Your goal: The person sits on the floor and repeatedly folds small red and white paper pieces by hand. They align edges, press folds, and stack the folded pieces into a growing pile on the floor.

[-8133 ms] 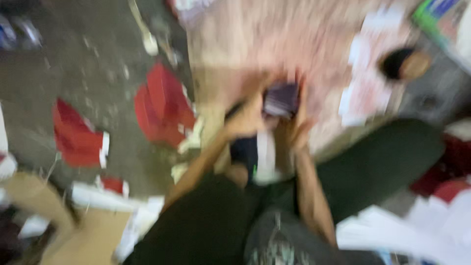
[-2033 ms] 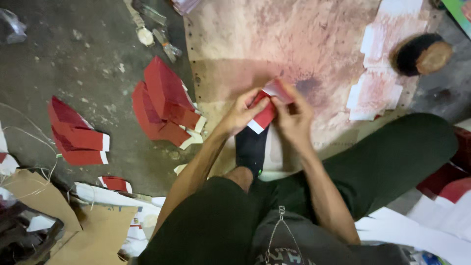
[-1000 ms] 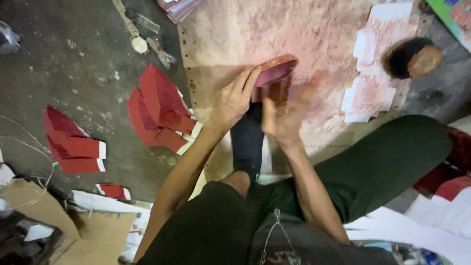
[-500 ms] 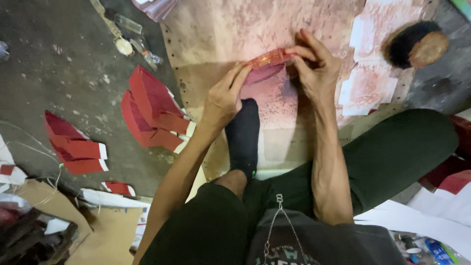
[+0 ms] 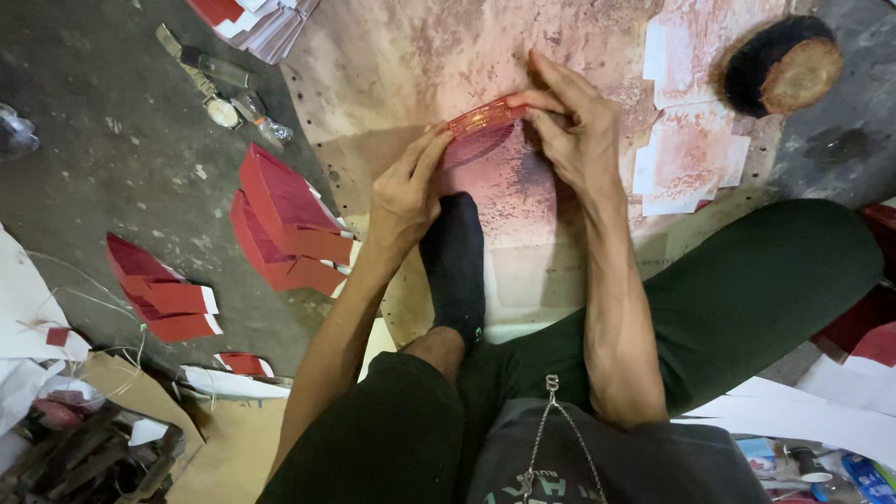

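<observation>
Grimy concrete floor, stained pink board [image 5: 392, 65] laid over it: left hand [image 5: 406, 191] and right hand [image 5: 569, 131] each pinch one end of a red paper strip [image 5: 483, 119], pressing it flat on the board, likely for creasing.

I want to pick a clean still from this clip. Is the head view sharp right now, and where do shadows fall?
Head view: sharp overall, red paper piece crisp between left hand and right hand; soft shadow under the piece on the stained board; corners slightly stretched by the wide lens; no strong glare.
</observation>
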